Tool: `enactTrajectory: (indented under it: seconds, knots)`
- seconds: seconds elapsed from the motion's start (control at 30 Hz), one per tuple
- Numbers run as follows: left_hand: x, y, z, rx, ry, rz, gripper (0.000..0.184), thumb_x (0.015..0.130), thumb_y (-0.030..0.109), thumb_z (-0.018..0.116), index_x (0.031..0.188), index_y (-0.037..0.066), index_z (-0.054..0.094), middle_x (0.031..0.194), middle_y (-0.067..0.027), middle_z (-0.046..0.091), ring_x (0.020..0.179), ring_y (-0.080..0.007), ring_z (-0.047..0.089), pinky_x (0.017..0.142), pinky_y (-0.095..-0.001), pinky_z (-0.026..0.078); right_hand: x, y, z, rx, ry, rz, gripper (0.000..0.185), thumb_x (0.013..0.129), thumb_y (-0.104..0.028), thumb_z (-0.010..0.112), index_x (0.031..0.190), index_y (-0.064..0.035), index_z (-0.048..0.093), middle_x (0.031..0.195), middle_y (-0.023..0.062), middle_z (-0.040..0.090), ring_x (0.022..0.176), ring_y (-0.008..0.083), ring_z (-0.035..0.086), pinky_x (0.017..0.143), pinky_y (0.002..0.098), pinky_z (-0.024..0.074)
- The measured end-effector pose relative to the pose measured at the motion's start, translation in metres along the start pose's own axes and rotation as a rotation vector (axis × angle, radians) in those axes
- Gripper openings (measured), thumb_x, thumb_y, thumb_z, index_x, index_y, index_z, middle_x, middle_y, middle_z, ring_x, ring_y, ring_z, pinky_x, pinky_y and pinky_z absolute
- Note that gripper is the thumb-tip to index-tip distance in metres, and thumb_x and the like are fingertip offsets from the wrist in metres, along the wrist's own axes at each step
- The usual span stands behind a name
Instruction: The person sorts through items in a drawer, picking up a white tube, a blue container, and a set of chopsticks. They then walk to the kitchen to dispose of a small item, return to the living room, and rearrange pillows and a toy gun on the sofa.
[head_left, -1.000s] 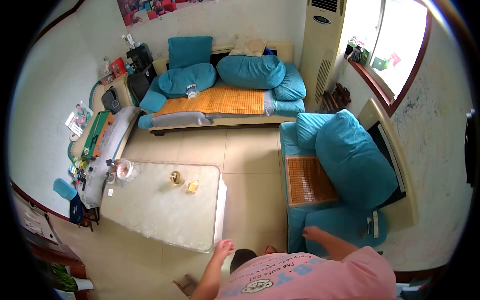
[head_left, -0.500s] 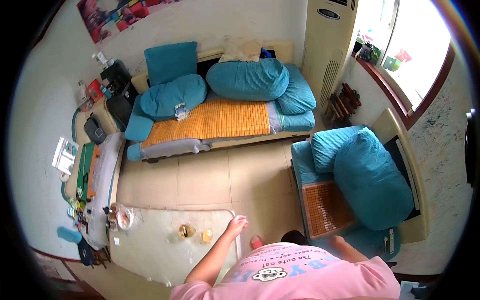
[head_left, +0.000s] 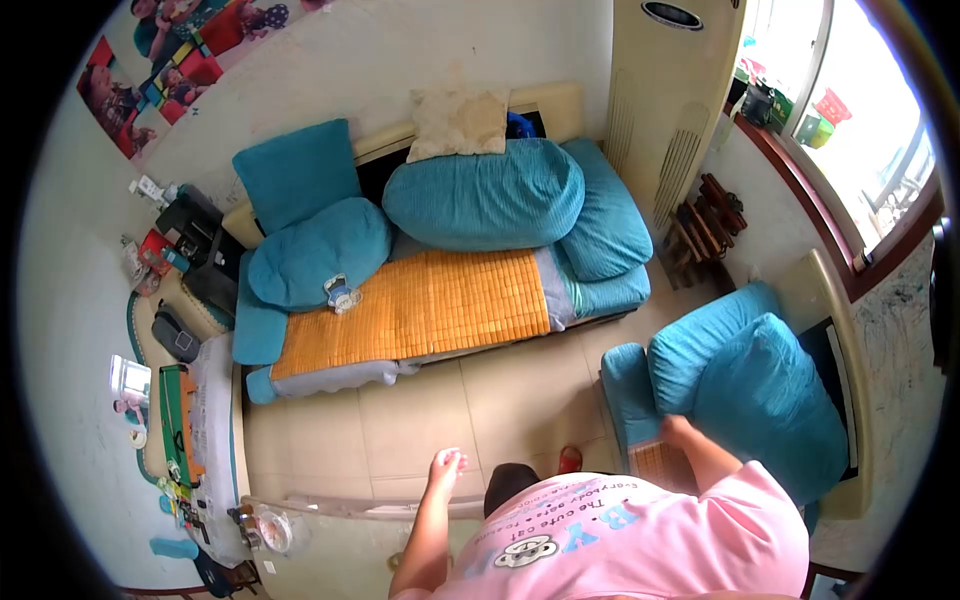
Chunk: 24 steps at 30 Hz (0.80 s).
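Observation:
My left hand (head_left: 447, 468) is raised over the floor tiles, its fingers curled in and nothing visible in them. My right hand (head_left: 680, 432) hangs in front of the blue armchair, over the edge of its wooden bead mat (head_left: 655, 466); it is smeared by motion and its fingers do not show clearly. Closest to that hand are the big blue cushion (head_left: 775, 415) and the upright blue cushion (head_left: 705, 335) on the armchair. Below my left hand lies the far edge of the glass-topped table (head_left: 350, 535), partly hidden by my forearm.
Ahead stands a long sofa with a bamboo mat (head_left: 420, 305) and blue cushions (head_left: 485, 195). A tall air conditioner (head_left: 665, 120) and a wooden rack (head_left: 705, 225) stand at its right. Several small items lie along the left bench (head_left: 210, 440). Tiled floor (head_left: 410, 425) stretches between.
My view has shifted forward toward the sofa, and the table has slid down toward the bottom edge. My right hand has swung forward beside the armchair. A foot in a red slipper has stepped ahead.

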<state>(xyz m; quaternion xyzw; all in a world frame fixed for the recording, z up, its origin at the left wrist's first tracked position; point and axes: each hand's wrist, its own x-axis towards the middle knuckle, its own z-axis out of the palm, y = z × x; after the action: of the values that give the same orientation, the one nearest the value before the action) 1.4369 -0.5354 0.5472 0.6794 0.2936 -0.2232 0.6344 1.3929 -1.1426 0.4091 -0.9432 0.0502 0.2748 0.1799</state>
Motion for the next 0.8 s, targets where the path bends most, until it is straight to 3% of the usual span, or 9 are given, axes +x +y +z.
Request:
enactTrajectory:
  seconds: [0.07, 0.1, 0.13, 0.17, 0.23, 0.33, 0.43, 0.57, 0.8]
  knots:
    - [0.034, 0.041, -0.009, -0.012, 0.042, -0.017, 0.023, 0.097, 0.023, 0.051, 0.118, 0.012, 0.052, 0.104, -0.0041, 0.065, 0.089, -0.0131, 0.062, 0.072, -0.0295, 0.048, 0.079, -0.078, -0.089, 0.209, 0.268, -0.11, 0.019, 0.079, -0.02, 0.058, 0.071, -0.0029, 0.061, 0.076, 0.0213, 0.063, 0.074, 0.0397, 0.063, 0.064, 0.0452, 0.0503]
    - [0.054, 0.054, -0.015, -0.012, 0.053, -0.022, 0.023, 0.098, 0.024, 0.051, 0.117, 0.013, 0.052, 0.106, -0.0047, 0.065, 0.09, -0.0141, 0.062, 0.074, -0.0311, 0.049, 0.126, -0.097, -0.115, 0.236, 0.251, -0.096, 0.019, 0.084, -0.025, 0.061, 0.083, -0.0068, 0.064, 0.08, 0.0152, 0.066, 0.074, 0.0316, 0.064, 0.068, 0.0409, 0.051]
    - [0.076, 0.066, -0.019, -0.007, 0.05, -0.025, 0.023, 0.098, 0.024, 0.051, 0.117, 0.013, 0.052, 0.106, -0.0047, 0.065, 0.09, -0.0141, 0.062, 0.074, -0.0311, 0.049, 0.192, -0.091, -0.113, -0.037, 0.309, -0.289, 0.014, 0.084, -0.02, 0.061, 0.086, -0.0068, 0.064, 0.077, 0.0143, 0.066, 0.072, 0.0289, 0.064, 0.066, 0.0385, 0.0513]
    - [0.102, 0.079, -0.025, -0.012, 0.055, -0.054, 0.022, 0.098, 0.024, 0.051, 0.117, 0.013, 0.052, 0.105, -0.0044, 0.065, 0.089, -0.0141, 0.062, 0.072, -0.0311, 0.049, 0.185, -0.156, -0.174, 0.402, 0.403, -0.227, 0.014, 0.083, -0.017, 0.063, 0.089, -0.0048, 0.064, 0.075, 0.0132, 0.065, 0.07, 0.0255, 0.064, 0.064, 0.0369, 0.0517]
    - [0.154, 0.111, -0.041, 0.007, 0.047, -0.073, 0.022, 0.097, 0.025, 0.052, 0.116, 0.013, 0.052, 0.104, -0.0042, 0.065, 0.088, -0.0141, 0.062, 0.07, -0.031, 0.049, 0.221, -0.209, -0.214, 0.538, 0.408, -0.15, 0.019, 0.08, -0.017, 0.067, 0.091, -0.0027, 0.064, 0.077, 0.0131, 0.066, 0.071, 0.0245, 0.064, 0.064, 0.0364, 0.0518]
    - [0.253, 0.17, -0.049, -0.012, 0.002, -0.03, 0.021, 0.095, 0.02, 0.056, 0.114, 0.012, 0.054, 0.099, -0.0026, 0.066, 0.078, -0.0117, 0.063, 0.06, -0.0306, 0.05, 0.272, -0.233, -0.213, 0.467, 0.413, -0.231, 0.028, 0.077, -0.02, 0.072, 0.097, -0.0028, 0.064, 0.086, 0.0146, 0.067, 0.079, 0.0251, 0.065, 0.07, 0.0368, 0.0525]
    - [0.318, 0.275, -0.041, 0.185, -0.022, 0.031, 0.023, 0.097, 0.025, 0.052, 0.117, 0.013, 0.053, 0.103, -0.0034, 0.065, 0.087, -0.0116, 0.061, 0.069, -0.0283, 0.047, 0.304, -0.255, -0.232, 0.386, 0.35, -0.15, 0.04, 0.073, -0.028, 0.076, 0.101, -0.0032, 0.062, 0.096, 0.0168, 0.065, 0.094, 0.0347, 0.062, 0.083, 0.0417, 0.0501]
    - [0.396, 0.387, -0.024, 0.198, -0.053, 0.197, 0.026, 0.097, 0.021, 0.051, 0.12, 0.01, 0.052, 0.105, -0.0045, 0.064, 0.089, -0.0116, 0.06, 0.071, -0.0269, 0.047, 0.372, -0.252, -0.275, 0.375, 0.391, -0.019, 0.046, 0.072, -0.031, 0.078, 0.105, -0.0034, 0.062, 0.103, 0.0188, 0.064, 0.1, 0.0361, 0.06, 0.086, 0.042, 0.0487]
    - [0.486, 0.437, 0.011, 0.107, 0.08, 0.143, 0.027, 0.094, 0.017, 0.056, 0.118, 0.006, 0.052, 0.098, -0.0055, 0.065, 0.085, -0.0113, 0.061, 0.065, -0.0244, 0.046, 0.615, -0.294, -0.464, 0.342, 0.54, -0.185, 0.064, 0.074, -0.035, 0.077, 0.122, -0.0005, 0.053, 0.12, 0.0188, 0.058, 0.113, 0.0355, 0.054, 0.096, 0.0402, 0.0445]
